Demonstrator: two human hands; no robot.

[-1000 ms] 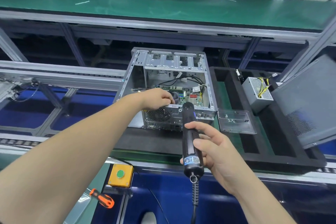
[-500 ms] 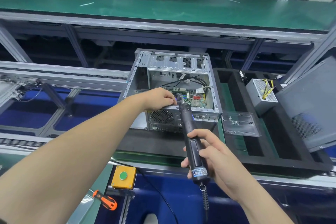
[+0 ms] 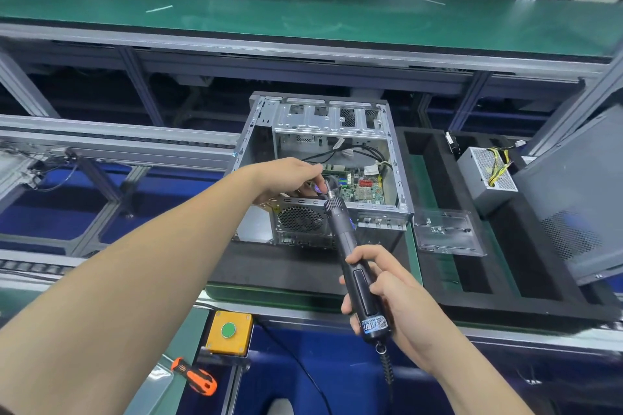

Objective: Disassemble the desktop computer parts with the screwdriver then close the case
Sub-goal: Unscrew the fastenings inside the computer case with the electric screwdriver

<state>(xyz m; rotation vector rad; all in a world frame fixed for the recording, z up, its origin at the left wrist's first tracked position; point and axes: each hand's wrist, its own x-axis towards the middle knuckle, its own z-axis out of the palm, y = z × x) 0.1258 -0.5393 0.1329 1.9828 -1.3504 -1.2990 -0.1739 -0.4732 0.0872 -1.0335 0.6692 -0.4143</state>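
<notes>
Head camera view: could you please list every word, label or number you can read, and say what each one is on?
No text can be read.
Sticker on the electric screwdriver, at its lower end: print and a code square, too blurred.
Circuit board in the computer case: markings too small.
Yellow button box: no lettering shows.

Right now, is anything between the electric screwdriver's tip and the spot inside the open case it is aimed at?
Only the left hand: its fingers curl beside the bit at the case's near edge. The right hand holds the electric screwdriver over the case; the tip itself is hidden behind the left hand's fingers.
</notes>
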